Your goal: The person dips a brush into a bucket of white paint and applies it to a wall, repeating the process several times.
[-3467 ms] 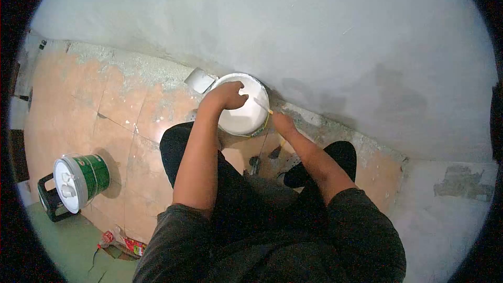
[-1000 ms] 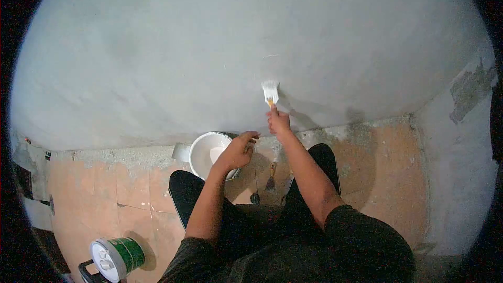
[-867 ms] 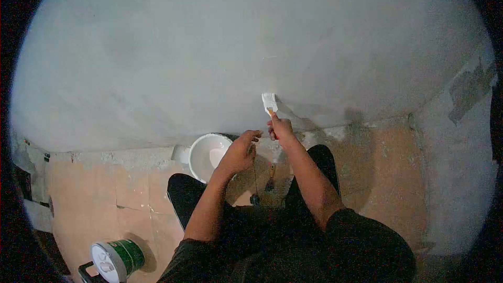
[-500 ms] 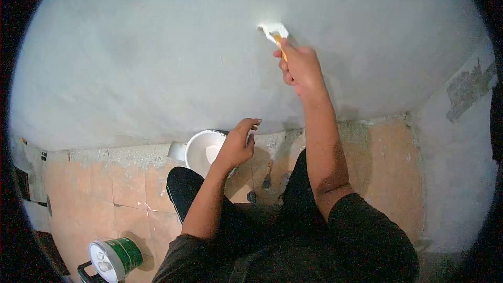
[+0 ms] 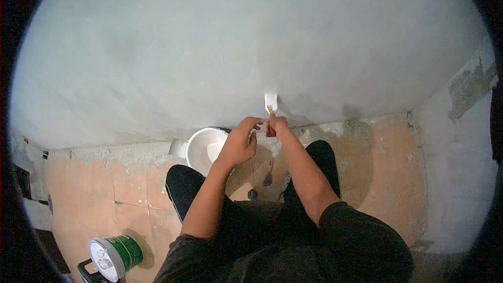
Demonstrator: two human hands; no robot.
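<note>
Right of the white bucket (image 5: 195, 149), the right hand (image 5: 277, 126) pinches the brush (image 5: 270, 102) against the wall (image 5: 209, 47); beside the bucket, the left hand (image 5: 240, 144) curves loosely spread.

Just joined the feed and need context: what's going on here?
A person is brushing a wall. Their right hand grips a paintbrush, its white-coated head at the wall low down. The left hand holds nothing and hovers beside the white bucket, which has white paint or something like it inside. A second brush lies on the floor, and a green tub stands off to the left.
</note>
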